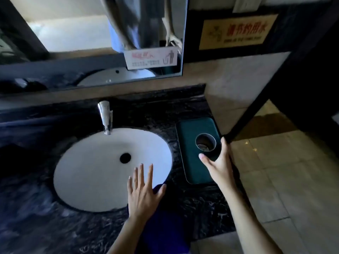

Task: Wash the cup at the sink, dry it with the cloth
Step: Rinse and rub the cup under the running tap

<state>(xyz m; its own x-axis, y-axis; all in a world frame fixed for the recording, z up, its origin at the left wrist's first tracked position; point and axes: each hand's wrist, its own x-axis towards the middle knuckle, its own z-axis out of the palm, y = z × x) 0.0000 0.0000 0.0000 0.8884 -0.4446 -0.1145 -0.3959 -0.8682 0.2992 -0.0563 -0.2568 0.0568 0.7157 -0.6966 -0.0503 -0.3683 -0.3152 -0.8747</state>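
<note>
Nearest, the left hand (pixel 142 196) lies spread flat over a blue cloth (pixel 161 226) at the sink (pixel 82 173) edge, gripping nothing. Further right, the right hand (pixel 218 162) curls around the cup (pixel 206 144), upright on a green mat (pixel 190 162). Beyond, the tap (pixel 106 116) waits leftward.

- Public washroom.
- White oval basin (pixel 102 167) sunk in dark marble counter (pixel 190 110); chrome tap (pixel 105 116) behind it.
- Mirror (pixel 91 33) above, litter notice (pixel 151 57) stuck on it.
- Gold wall sign (pixel 238 32) with red characters; tiled floor (pixel 293 180).
</note>
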